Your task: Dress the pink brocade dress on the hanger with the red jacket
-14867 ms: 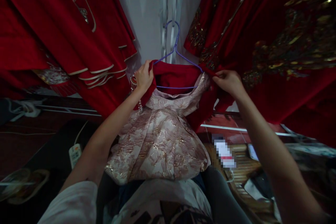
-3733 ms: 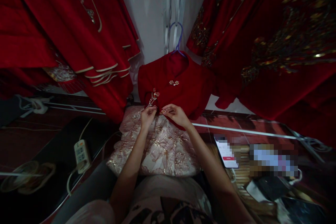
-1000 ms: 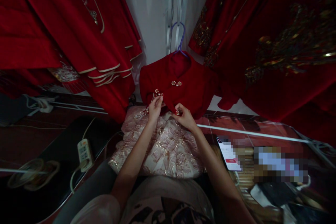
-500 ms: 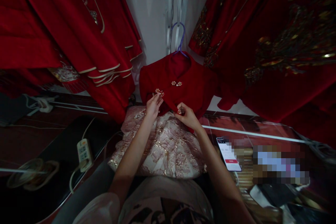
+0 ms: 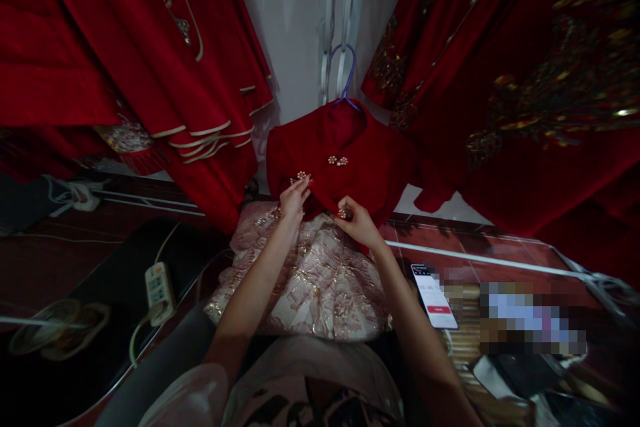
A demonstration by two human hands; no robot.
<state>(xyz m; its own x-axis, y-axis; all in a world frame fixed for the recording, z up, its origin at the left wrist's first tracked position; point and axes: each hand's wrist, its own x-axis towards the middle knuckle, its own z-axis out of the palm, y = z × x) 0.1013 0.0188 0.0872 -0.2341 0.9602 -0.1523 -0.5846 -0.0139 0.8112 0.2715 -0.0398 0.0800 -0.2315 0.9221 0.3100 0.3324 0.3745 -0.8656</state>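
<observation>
A red jacket (image 5: 387, 157) hangs on a purple hanger (image 5: 345, 80) in front of me. Its front carries pearly, flower-shaped fasteners, among them an upper pair (image 5: 337, 161) at the chest. My left hand (image 5: 294, 201) is closed, its fingertips pinching the jacket's front beside a flower fastener (image 5: 301, 175). To the right and slightly lower, my right hand (image 5: 361, 221) is curled with thumb and finger pinched at the jacket's edge, by another flower fastener (image 5: 343, 213). Beneath both hands a pink and gold brocade cloth (image 5: 320, 287) covers my lap.
Red embroidered garments (image 5: 190, 80) hang on the left, and more with gold beading (image 5: 525, 113) on the right. A power strip (image 5: 160, 292) lies on a black surface at left. A lit phone (image 5: 434, 297) rests on a slatted surface at right. A white rod (image 5: 475, 257) crosses behind.
The view has shifted very slightly. Both hands keep almost the same place and pinch on the jacket.
</observation>
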